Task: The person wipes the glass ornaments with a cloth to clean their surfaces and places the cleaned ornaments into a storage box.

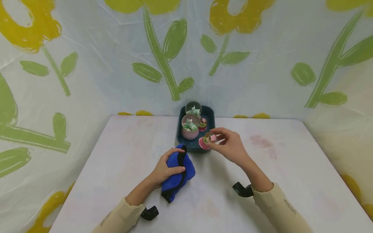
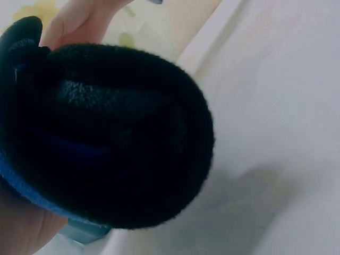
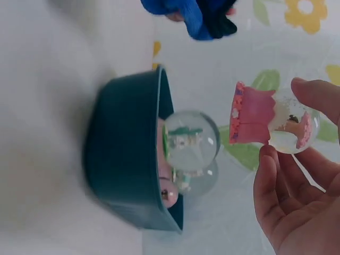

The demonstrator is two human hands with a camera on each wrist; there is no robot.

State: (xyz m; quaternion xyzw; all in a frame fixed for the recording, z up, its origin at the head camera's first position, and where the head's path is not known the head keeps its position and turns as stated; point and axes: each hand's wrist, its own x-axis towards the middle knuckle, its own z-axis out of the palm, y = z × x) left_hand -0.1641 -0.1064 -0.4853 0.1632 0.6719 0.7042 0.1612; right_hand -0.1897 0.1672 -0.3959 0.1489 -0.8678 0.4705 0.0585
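My left hand [image 1: 167, 167] grips a folded blue cloth [image 1: 187, 166] with black edging, held just in front of the tray. In the left wrist view the black edge of the cloth [image 2: 127, 133] fills much of the picture. My right hand [image 1: 231, 145] pinches a small snow globe [image 1: 205, 141] with a pink base by its glass, above the tray's near right corner. In the right wrist view that snow globe [image 3: 255, 117] is tilted on its side, clear of the tray. The dark teal tray [image 1: 209, 113] holds two larger snow globes [image 1: 190, 129] and another small pink-based one [image 1: 202, 124].
The tray stands at the back of the white table [image 1: 131, 136], close to a flower-printed backdrop [image 1: 116, 74]. Black curved pieces [image 1: 242, 189] stick out by both sleeves.
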